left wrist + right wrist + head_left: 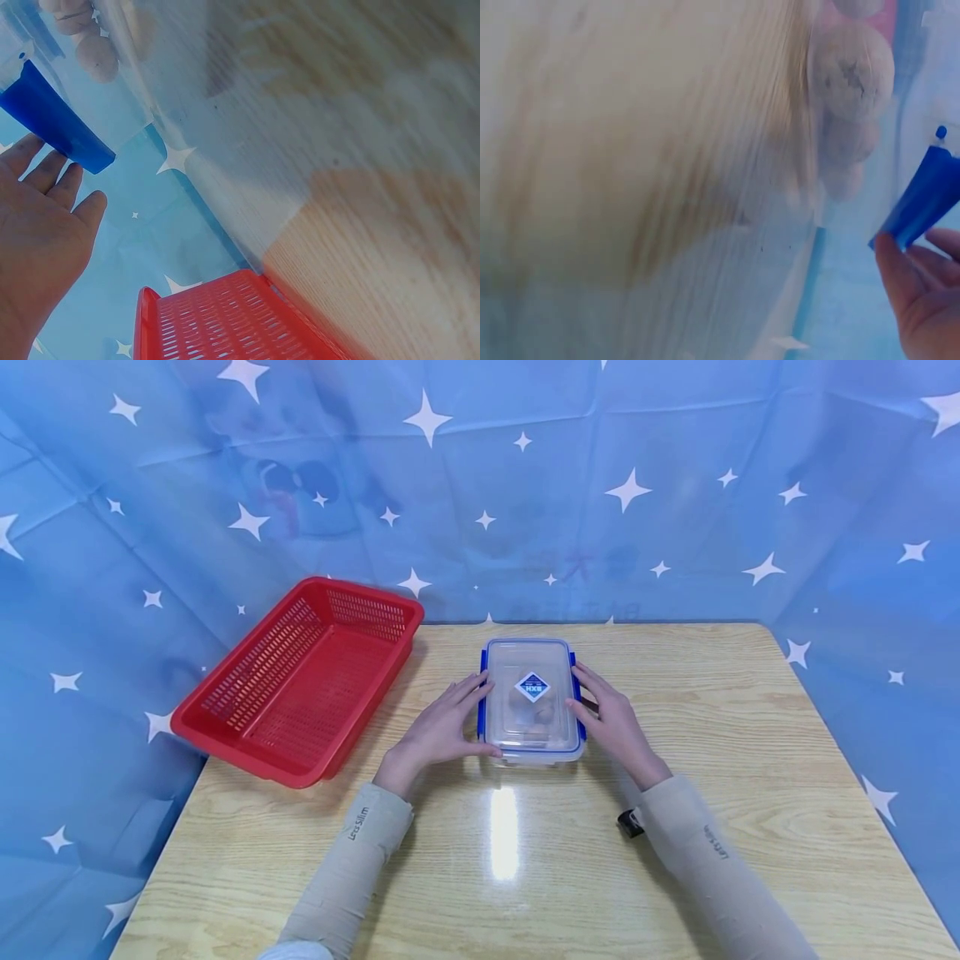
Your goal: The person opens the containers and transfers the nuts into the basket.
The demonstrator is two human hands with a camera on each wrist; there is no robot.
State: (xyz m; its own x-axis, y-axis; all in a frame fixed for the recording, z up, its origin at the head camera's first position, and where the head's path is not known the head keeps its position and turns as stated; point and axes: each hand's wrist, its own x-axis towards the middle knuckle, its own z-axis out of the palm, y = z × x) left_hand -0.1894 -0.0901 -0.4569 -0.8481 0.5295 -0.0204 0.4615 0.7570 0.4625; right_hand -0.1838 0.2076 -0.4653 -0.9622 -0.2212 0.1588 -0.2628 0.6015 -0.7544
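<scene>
A clear plastic food container (502, 718) with a blue-rimmed lid and a blue diamond label lies on the table. Several round, pale brownish things (853, 71) show through its wall; their kind is unclear. My left hand (442, 722) is at the container's left side, fingers extended, their tips by a blue latch (56, 120) and the thumb near the front corner. On the opposite side my right hand (617, 718) has its fingertips at the other blue latch (922, 199). Whether either latch is fastened I cannot tell.
A red plastic basket (360, 685) with slotted walls stands at the table's left, close to the left forearm. The wooden table (735, 735) reaches back to a blue curtain (525, 485) with white stars, which also hangs at both sides.
</scene>
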